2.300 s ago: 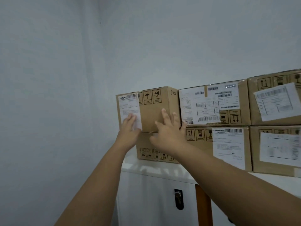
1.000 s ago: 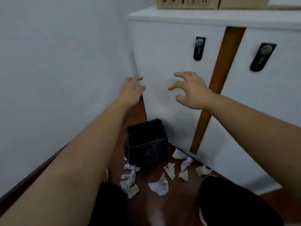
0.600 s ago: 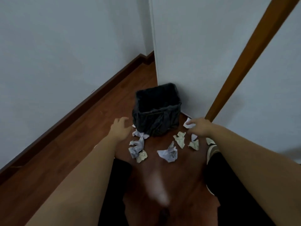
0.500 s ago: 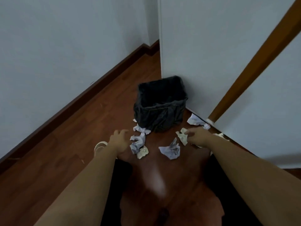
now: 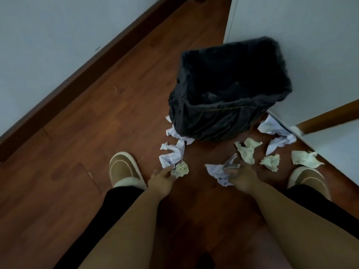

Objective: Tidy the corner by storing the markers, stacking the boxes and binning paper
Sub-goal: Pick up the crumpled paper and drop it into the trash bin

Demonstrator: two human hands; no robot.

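Observation:
A bin lined with a black bag point(image 5: 213, 121) stands on the wooden floor against a white cabinet. Several crumpled papers lie in front of it. My left hand point(image 5: 161, 180) reaches down with fingers spread, its fingertips touching a small yellowish paper ball point(image 5: 181, 169). Beyond that ball lies a white crumpled sheet point(image 5: 172, 152). My right hand point(image 5: 243, 177) is blurred and rests on the right side of another white crumpled paper point(image 5: 218, 172); its grip is unclear. More scraps lie to the right: yellowish pieces point(image 5: 246, 150), point(image 5: 271, 162), point(image 5: 305, 159) and white ones point(image 5: 277, 133).
My tan shoes point(image 5: 124, 169) point(image 5: 308, 179) stand on either side of the papers. The white cabinet point(image 5: 301, 26) with a wooden post point(image 5: 330, 115) closes off the right. A white wall with a dark skirting board point(image 5: 77, 78) runs along the left.
I have bent lower towards the floor. My right hand moved from the yellowish scraps back to the nearer white paper, and my left hand moved to the small paper ball.

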